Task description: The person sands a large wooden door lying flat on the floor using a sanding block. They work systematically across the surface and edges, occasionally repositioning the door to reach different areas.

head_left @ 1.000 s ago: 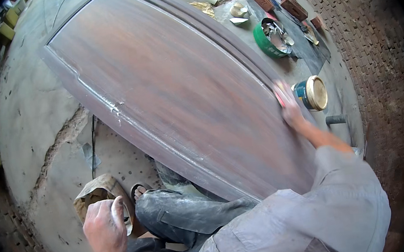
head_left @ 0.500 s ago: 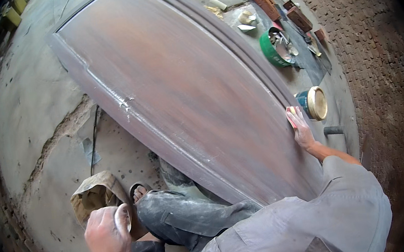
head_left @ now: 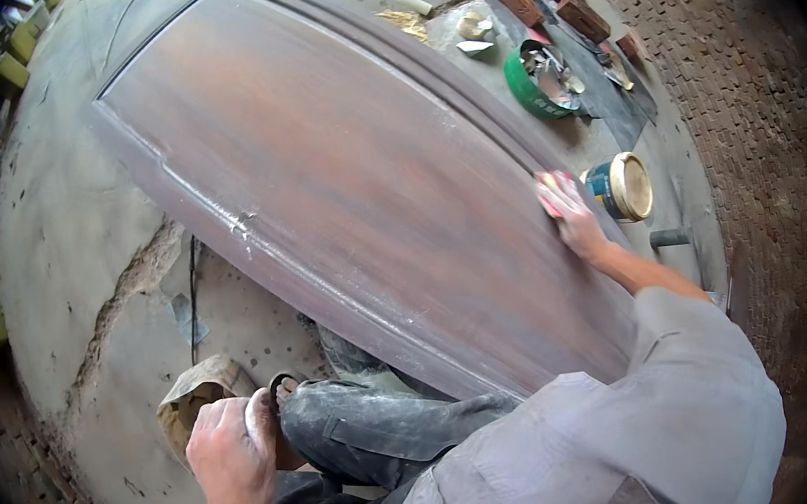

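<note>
A long reddish-brown panel (head_left: 365, 186) with a grey dusty haze and a grooved border lies slantwise before me. My right hand (head_left: 579, 230) presses on its right side, fingers closed over a small red-and-yellow pad (head_left: 547, 198), which the fingers partly cover. Near my bent knee, my left hand (head_left: 230, 453) is raised off the panel, curled into a fist with a pale, dusty thumb. Whether it holds anything is hidden. Just beyond that fist sits a tan, open-mouthed container (head_left: 212, 374).
Right of the panel stand a lidded paint tub (head_left: 629, 186) and a green bucket (head_left: 525, 94) of scraps and tools. Bricks (head_left: 582, 18) rest on a dark sheet behind them. A short grey pipe (head_left: 669, 238) lies nearer. Cracked concrete (head_left: 115, 277) spreads to the left.
My right hand with the pad has slid away from me and leftward along the panel's right side. My left fist has shifted slightly right. The whole view has shifted a little.
</note>
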`<state>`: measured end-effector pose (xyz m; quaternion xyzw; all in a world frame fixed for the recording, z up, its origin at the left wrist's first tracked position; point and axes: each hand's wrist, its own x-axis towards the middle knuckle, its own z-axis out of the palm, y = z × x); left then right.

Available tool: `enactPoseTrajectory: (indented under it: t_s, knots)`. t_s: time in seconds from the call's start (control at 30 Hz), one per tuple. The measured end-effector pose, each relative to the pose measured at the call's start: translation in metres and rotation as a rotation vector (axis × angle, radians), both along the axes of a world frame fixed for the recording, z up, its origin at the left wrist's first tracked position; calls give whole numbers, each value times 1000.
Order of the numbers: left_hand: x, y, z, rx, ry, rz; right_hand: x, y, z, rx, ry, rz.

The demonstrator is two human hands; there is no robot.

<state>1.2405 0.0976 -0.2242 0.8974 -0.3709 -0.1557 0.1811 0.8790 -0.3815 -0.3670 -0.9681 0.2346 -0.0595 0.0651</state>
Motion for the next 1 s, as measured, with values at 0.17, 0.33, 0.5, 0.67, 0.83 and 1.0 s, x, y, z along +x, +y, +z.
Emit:
enactPoseTrajectory:
  t_s: [0.17, 0.33, 0.5, 0.67, 0.83, 1.0]
  knots:
    - [2, -24, -3, 7, -10, -77, 89, -18, -17, -37, -223, 61]
    - [1, -31, -16, -28, -40, -80, 239, -52, -34, -207, -247, 93]
    - [7, 12, -5, 133, -4, 67, 163, -40, -17, -185, -162, 70]
    - [3, -6, -6, 125, -17, -8, 253, -65, -39, -204, -355, 40]
    - [5, -4, -13, 75, -81, 41, 352, -63, -36, -156, -287, -2]
    - [13, -3, -18, 84, -151, 47, 250, -11, -12, -86, -155, -9]
